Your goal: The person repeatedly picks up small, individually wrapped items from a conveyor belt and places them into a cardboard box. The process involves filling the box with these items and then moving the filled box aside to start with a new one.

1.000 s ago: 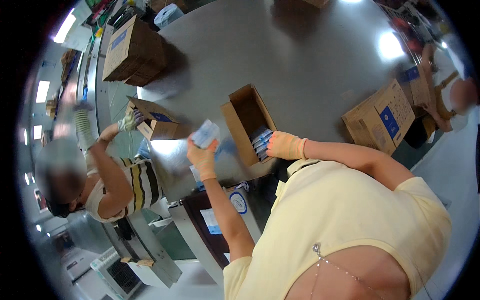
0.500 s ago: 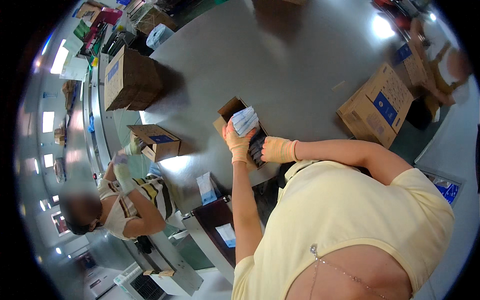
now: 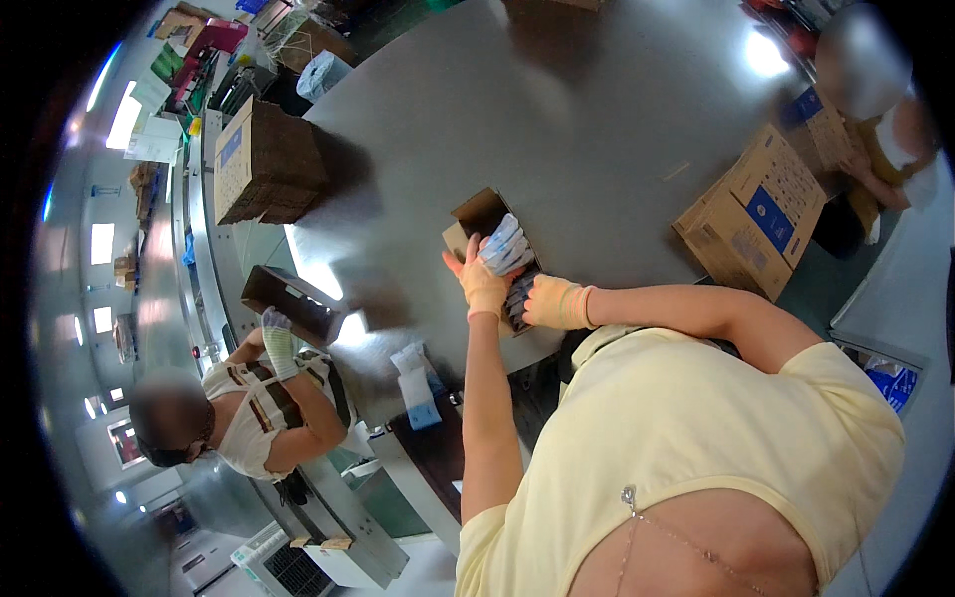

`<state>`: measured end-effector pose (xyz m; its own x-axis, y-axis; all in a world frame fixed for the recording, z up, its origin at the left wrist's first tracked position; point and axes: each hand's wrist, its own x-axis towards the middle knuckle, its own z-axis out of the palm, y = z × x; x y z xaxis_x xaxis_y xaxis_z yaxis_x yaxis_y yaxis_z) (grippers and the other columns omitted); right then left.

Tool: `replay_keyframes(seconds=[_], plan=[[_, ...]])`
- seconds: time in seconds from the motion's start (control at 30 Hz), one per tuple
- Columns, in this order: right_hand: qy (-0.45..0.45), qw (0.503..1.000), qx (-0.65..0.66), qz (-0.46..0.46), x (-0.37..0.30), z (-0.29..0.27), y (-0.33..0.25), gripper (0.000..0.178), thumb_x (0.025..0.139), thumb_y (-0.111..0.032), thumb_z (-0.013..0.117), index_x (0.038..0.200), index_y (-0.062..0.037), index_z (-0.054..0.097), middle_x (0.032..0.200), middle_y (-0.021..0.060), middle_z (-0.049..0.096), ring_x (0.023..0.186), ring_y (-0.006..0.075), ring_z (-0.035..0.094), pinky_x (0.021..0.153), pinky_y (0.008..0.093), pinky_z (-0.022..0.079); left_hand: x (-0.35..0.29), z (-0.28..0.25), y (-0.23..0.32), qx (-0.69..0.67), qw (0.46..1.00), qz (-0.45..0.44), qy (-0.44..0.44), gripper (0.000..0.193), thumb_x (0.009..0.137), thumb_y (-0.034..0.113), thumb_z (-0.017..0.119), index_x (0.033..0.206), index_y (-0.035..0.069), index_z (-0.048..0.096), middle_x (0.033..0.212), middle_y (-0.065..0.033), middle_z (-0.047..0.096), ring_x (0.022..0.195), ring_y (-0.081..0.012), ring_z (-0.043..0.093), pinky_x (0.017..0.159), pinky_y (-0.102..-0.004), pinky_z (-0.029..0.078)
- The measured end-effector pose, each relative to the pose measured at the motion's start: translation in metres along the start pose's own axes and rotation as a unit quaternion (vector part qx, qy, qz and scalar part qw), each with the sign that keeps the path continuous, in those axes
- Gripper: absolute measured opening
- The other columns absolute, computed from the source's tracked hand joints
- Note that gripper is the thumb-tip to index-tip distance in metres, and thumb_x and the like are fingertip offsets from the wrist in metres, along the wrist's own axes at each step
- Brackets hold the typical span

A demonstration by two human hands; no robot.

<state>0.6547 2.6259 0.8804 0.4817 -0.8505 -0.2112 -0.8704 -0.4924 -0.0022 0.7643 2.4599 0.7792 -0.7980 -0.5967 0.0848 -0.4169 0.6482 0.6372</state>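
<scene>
My left hand (image 3: 480, 284), in a pale orange glove, grips a white and blue packet (image 3: 504, 246) at the mouth of a small open cardboard box (image 3: 476, 212) on the grey table. My right hand (image 3: 552, 301), gloved the same way, rests at the box's near end against more packets (image 3: 519, 295) stacked inside. Both forearms reach forward from my pale yellow top.
A closed brown carton (image 3: 261, 162) stands at the far left, another open box (image 3: 293, 301) lies in front of a co-worker (image 3: 249, 413) on my left. Printed cartons (image 3: 761, 214) sit to the right by a second person (image 3: 875, 119). Loose packets (image 3: 414, 383) lie near the table edge.
My left hand carried the packet from the left over to the small box and is now lowering it into the opening. The right hand stayed at the box. The co-worker's hand moved.
</scene>
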Motion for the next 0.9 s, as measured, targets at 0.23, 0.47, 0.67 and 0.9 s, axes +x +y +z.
replay_keyframes(seconds=[0.23, 0.47, 0.67, 0.9], plan=[[-0.018, 0.999, 0.026, 0.02, -0.006, 0.01, 0.004, 0.014, 0.085, -0.019, 0.059, 0.097, -0.017, 0.066, 0.093, -0.0014, 0.068, 0.091, 0.0184, 0.064, 0.08, 0.0335, 0.041, 0.029, -0.087, 0.067, 0.172, 0.958, -0.055, -0.221, 0.082, 0.069, 0.029, 0.076, 0.141, 0.013, 0.039, 0.147, -0.005, 0.036, 0.142, -0.0262, 0.019, 0.113, -0.0514, 0.016], [-0.075, 0.997, -0.005, -0.004, 0.001, 0.005, 0.002, 0.017, 0.087, -0.019, 0.057, 0.102, -0.016, 0.063, 0.1, 0.0002, 0.066, 0.097, 0.0187, 0.063, 0.08, 0.0338, 0.045, 0.079, -0.021, 0.087, 0.22, 0.944, -0.163, -0.185, 0.041, 0.092, 0.024, 0.044, 0.126, 0.004, 0.054, 0.116, -0.0155, 0.064, 0.106, -0.032, 0.062, 0.089, -0.0424, 0.05], [-0.055, 0.998, -0.005, 0.017, -0.003, 0.003, 0.0, 0.017, 0.087, -0.019, 0.057, 0.101, -0.0168, 0.065, 0.099, -0.0008, 0.067, 0.097, 0.0179, 0.063, 0.082, 0.0334, 0.044, 0.061, -0.002, 0.074, 0.157, 0.936, -0.179, -0.259, 0.041, 0.092, 0.035, 0.04, 0.102, 0.008, 0.07, 0.114, -0.0156, 0.065, 0.107, -0.0283, 0.062, 0.087, -0.0419, 0.051], [0.038, 0.999, -0.007, 0.017, -0.007, 0.026, 0.008, 0.015, 0.084, -0.015, 0.057, 0.094, -0.0155, 0.067, 0.094, 0.0025, 0.067, 0.09, 0.0181, 0.063, 0.078, 0.0329, 0.046, -0.03, -0.023, 0.103, -0.107, 0.982, 0.008, 0.156, 0.031, 0.086, 0.015, 0.054, 0.115, 0.004, 0.058, 0.119, -0.0175, 0.059, 0.114, -0.035, 0.054, 0.098, -0.041, 0.042]])
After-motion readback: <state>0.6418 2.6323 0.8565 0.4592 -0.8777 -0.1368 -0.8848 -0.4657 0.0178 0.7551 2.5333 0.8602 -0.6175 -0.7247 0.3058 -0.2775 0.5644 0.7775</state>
